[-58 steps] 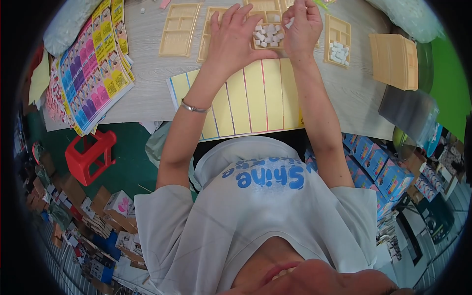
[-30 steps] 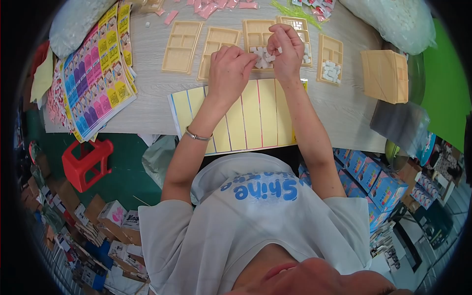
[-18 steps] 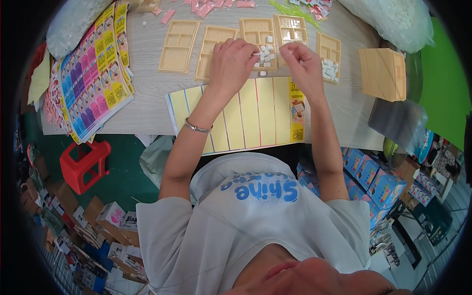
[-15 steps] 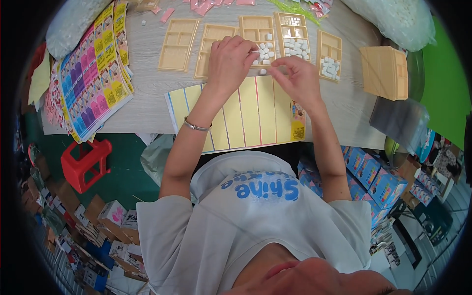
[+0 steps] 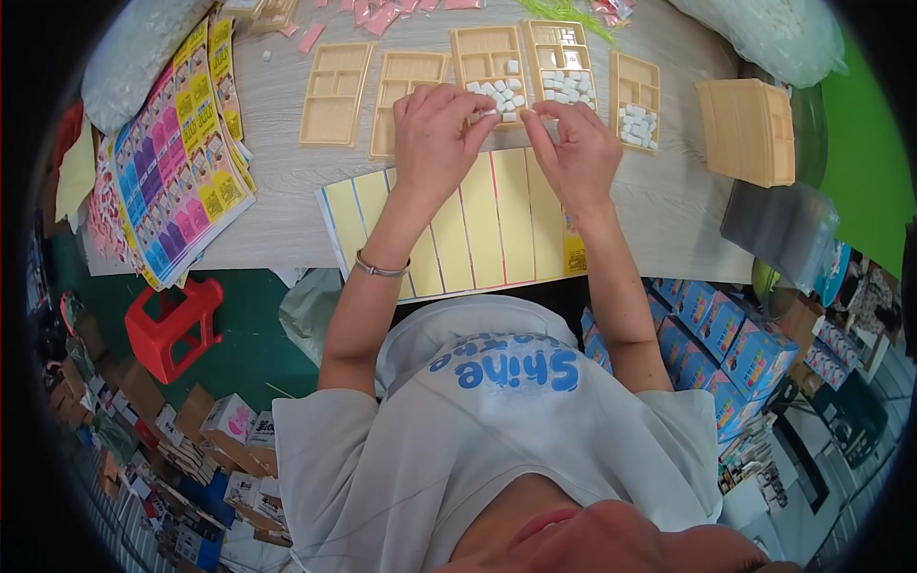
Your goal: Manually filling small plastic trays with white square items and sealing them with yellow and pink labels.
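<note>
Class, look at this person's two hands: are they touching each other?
Apart. The head view shows the left hand and the right hand with a clear gap between them, where white pieces in a beige tray are visible.

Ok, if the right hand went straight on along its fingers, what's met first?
Likely the middle beige tray in the row, at its near right corner, then the white cubes inside: the right hand points up-left in the picture. Its height above the tray is unclear.
</note>
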Tool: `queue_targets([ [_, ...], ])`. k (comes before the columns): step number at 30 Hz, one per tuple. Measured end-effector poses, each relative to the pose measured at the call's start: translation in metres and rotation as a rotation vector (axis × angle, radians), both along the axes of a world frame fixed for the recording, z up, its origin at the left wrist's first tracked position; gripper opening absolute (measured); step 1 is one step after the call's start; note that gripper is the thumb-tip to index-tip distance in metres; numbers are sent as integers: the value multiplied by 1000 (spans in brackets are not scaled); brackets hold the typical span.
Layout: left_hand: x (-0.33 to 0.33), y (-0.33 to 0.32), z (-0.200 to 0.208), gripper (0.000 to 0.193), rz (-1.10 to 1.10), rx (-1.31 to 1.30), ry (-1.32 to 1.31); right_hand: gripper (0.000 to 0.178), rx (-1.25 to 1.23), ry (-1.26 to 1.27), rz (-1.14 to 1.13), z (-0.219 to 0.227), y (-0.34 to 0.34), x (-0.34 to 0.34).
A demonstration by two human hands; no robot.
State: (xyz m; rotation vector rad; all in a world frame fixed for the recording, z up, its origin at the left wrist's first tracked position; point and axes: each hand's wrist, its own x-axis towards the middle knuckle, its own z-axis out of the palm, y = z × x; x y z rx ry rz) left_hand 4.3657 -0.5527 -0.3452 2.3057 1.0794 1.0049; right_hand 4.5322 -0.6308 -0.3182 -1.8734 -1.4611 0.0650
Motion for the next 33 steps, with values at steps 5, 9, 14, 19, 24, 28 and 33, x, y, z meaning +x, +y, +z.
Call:
queue_targets([
  [5,5,-3,-6,15,-33,0,22,12,-97,-87,96,-10,0,1],
  [9,1,-1,-10,15,-32,28,-16,12,-118,-84,146,-18,-2,5],
  [14,-5,-8,-6,19,-4,-15,14,11,-102,-52,129,-3,3,10],
  [19,8,-23,-2,58,-91,87,325,12,-141,-178,147,-1,51,32],
  [24,10,-30,-8,84,-105,-20,497,19,-371,-331,324,5,75,30],
  [28,11,-27,-3,83,-175,20,478,22,-538,-287,275,9,86,33],
  [33,5,-28,-8,84,-220,40,499,28,-618,-258,222,9,98,25],
])
